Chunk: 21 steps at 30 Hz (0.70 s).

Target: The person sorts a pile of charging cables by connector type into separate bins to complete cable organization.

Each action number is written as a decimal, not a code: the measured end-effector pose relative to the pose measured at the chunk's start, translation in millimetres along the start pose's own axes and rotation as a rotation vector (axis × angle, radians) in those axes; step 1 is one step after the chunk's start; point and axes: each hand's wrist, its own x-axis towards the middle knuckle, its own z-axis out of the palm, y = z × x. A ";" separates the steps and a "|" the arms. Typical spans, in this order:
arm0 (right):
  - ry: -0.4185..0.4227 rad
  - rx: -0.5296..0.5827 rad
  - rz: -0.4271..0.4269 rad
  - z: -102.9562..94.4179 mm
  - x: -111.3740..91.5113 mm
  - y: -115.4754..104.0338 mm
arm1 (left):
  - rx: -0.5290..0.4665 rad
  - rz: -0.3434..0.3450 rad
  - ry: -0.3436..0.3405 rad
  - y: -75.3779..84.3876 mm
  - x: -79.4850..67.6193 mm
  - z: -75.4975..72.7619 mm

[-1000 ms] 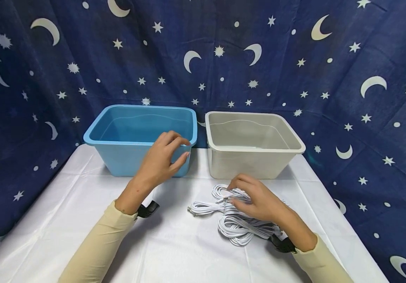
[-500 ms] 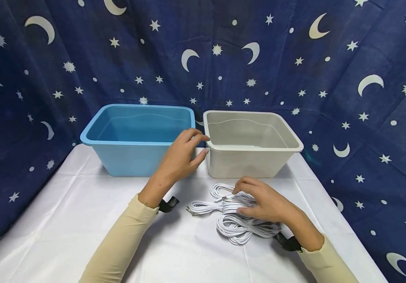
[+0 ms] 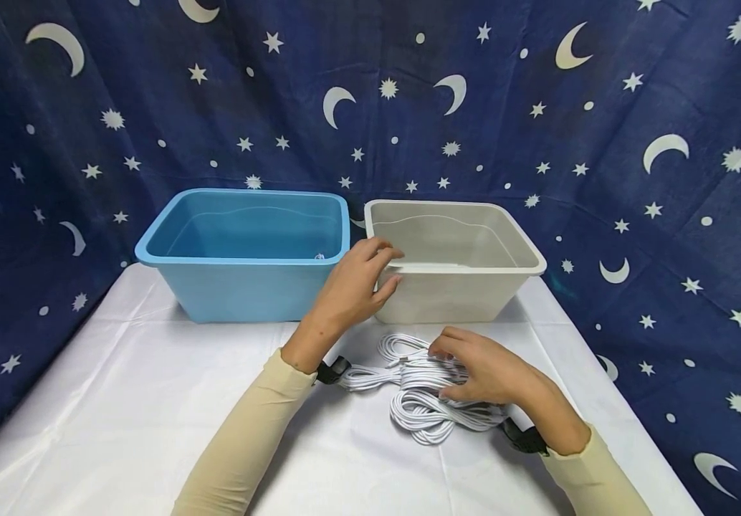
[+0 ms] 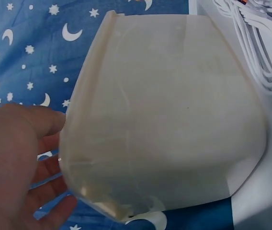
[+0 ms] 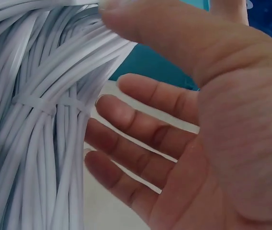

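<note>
My left hand [image 3: 354, 283] is at the near left corner of the grey bin [image 3: 461, 297], fingers loosely bent and grasping nothing. In the left wrist view its thumb comes up to the edge of the bin [image 4: 174, 110]; whether it touches cannot be told. Several coiled white cables [image 3: 418, 416] lie in a pile before the grey bin. Over their right side reaches my right hand [image 3: 493, 373], relaxed, with thumb and fingers spread apart. The right wrist view has the tied cables [image 5: 40, 134] beside its fingertips, not gripped.
A blue bin [image 3: 241, 294] stands left of the grey one. Something small and shiny [image 3: 320, 256] shows inside it near the front rim. A white cloth [image 3: 119, 401] covers the table, and a dark blue curtain [image 3: 267, 93] with moons and stars hangs behind.
My left hand has moved right, from the blue bin's front corner to the grey bin's corner. My right hand has shifted slightly right and down over the cables. The head view has turned a little.
</note>
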 end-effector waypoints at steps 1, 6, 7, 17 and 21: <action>-0.003 -0.006 0.006 -0.3 -0.5 -0.4 | 0.014 -0.003 -0.009 0.1 1.1 2.5; -0.007 -0.072 0.017 -0.6 -2.1 -2.9 | 0.074 0.016 -0.008 -0.6 3.0 12.7; -0.007 -0.088 0.017 -0.6 -2.2 -3.7 | 0.083 0.020 -0.003 -0.5 2.9 13.8; -0.042 -0.169 0.053 1.3 -0.4 -8.1 | 0.114 0.043 0.027 0.2 -0.6 18.2; -0.044 -0.195 0.039 1.7 1.0 -10.1 | 0.111 0.048 0.036 -1.4 -1.1 18.1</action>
